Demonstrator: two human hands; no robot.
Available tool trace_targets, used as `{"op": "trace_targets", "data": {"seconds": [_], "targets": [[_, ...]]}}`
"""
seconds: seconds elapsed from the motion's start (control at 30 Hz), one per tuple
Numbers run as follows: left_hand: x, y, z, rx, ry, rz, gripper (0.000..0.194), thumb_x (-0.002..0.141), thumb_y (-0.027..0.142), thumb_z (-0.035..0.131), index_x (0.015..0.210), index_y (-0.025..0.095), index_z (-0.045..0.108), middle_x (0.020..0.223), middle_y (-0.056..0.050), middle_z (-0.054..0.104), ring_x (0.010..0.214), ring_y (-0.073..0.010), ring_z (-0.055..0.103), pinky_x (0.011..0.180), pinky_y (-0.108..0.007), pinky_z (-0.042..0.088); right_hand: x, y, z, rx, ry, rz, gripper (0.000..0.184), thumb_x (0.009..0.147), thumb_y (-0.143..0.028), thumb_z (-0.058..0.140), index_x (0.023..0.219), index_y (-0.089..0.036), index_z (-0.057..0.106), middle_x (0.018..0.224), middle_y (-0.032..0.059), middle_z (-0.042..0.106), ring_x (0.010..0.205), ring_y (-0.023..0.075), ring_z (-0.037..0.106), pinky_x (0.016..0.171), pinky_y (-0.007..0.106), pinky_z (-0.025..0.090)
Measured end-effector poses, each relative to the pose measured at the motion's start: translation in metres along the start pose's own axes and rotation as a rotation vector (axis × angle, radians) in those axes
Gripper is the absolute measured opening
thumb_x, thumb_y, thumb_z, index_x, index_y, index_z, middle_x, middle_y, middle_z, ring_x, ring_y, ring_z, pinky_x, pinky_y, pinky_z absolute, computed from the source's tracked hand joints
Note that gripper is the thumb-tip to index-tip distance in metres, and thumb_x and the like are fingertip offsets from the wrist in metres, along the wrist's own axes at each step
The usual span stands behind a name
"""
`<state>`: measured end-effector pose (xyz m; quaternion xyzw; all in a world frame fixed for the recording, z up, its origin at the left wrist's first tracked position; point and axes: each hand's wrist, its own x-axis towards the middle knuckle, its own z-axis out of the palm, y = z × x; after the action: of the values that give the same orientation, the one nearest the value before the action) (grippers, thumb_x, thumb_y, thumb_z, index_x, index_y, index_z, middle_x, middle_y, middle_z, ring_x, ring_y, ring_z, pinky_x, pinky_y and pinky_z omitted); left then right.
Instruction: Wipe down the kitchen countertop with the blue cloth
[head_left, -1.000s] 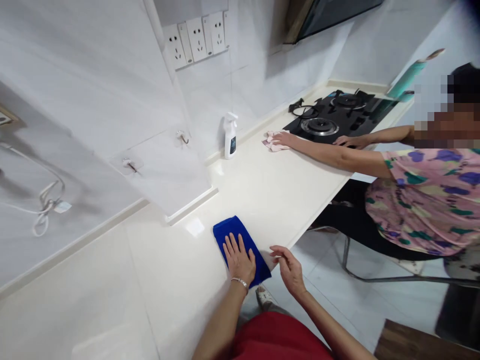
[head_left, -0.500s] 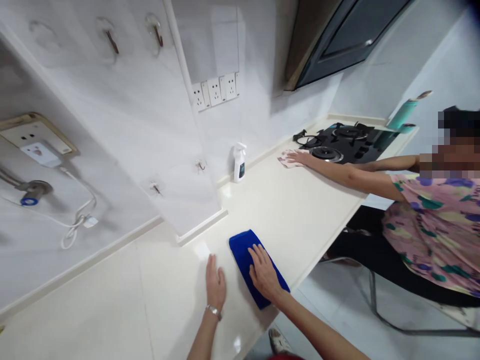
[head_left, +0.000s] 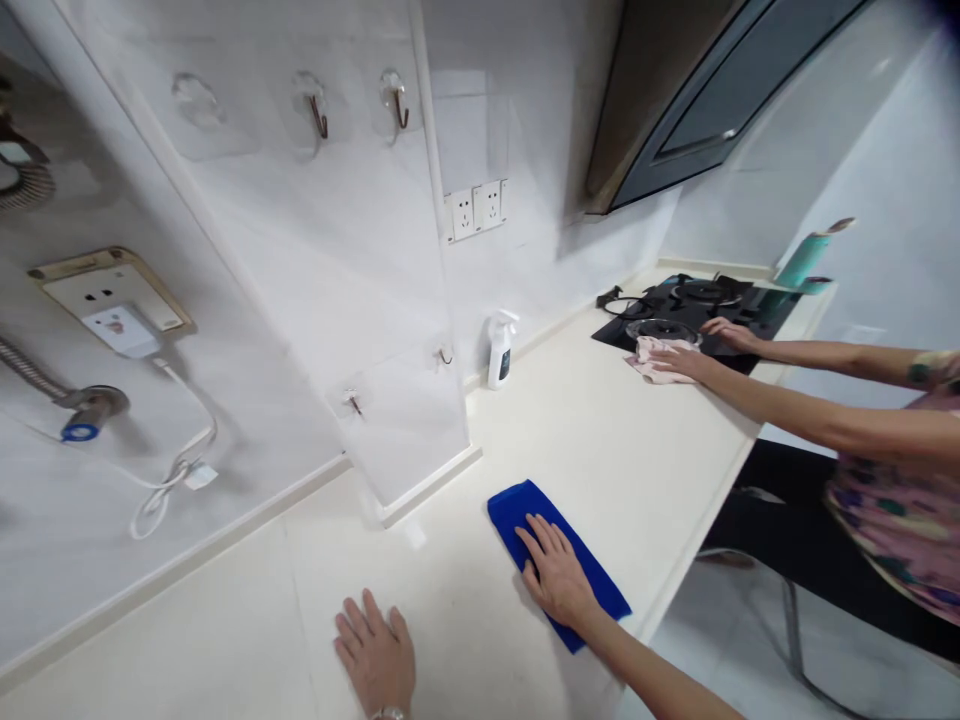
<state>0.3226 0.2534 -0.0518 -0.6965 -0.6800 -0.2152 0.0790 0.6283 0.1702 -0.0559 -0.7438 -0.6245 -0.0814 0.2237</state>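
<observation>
Flat on the cream countertop (head_left: 450,640) lies a folded blue cloth (head_left: 600,580). My right hand (head_left: 559,575) rests palm down on this cloth, fingers stretched out and slightly spread, not gripping it. To its left, my left hand (head_left: 379,655) is spread on or just over the bare counter near the bottom of the view, apart from the cloth. A watch or bracelet (head_left: 388,713) shows at the left wrist. Beyond the cloth, a white spray bottle (head_left: 500,350) stands upright against the wall, touched by neither hand.
At the right, another person presses a pink cloth (head_left: 656,362) beside the black gas stove (head_left: 750,312). A range hood (head_left: 697,110) juts out above. The wall pillar (head_left: 360,280) with hooks edges the counter. A plug with white cable (head_left: 184,465) hangs at left.
My left hand has moved left and toward me, its fingers spreading. My right hand stays on the blue cloth. The other person's pink cloth has shifted right along the stove's edge. The view has tilted.
</observation>
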Motion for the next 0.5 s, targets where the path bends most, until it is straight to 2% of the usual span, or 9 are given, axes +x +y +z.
{"op": "trace_targets", "data": {"seconds": [0.27,0.5], "targets": [[0.001,-0.002,0.005,-0.012,0.013,-0.021,0.060,0.096,0.038,0.028,0.142,0.005,0.045,0.154,-0.027,0.035,0.150,-0.0389,0.016,0.118,-0.061,0.024,0.044,0.009,0.016,-0.036,0.007,-0.005,0.055,0.085,-0.020,0.044,0.139,-0.017,0.052,0.151,0.0128,0.043,0.142,0.0293,0.034,0.116,0.050,0.029],[0.007,-0.004,-0.003,0.037,-0.132,-0.091,0.062,0.093,0.041,0.029,0.144,0.008,0.045,0.156,-0.022,0.037,0.148,-0.0376,0.025,0.120,-0.055,0.024,0.078,0.015,0.029,-0.001,-0.013,-0.038,0.053,0.088,-0.025,0.045,0.140,-0.016,0.053,0.152,0.0134,0.042,0.143,0.0301,0.032,0.117,0.049,0.026]]}}
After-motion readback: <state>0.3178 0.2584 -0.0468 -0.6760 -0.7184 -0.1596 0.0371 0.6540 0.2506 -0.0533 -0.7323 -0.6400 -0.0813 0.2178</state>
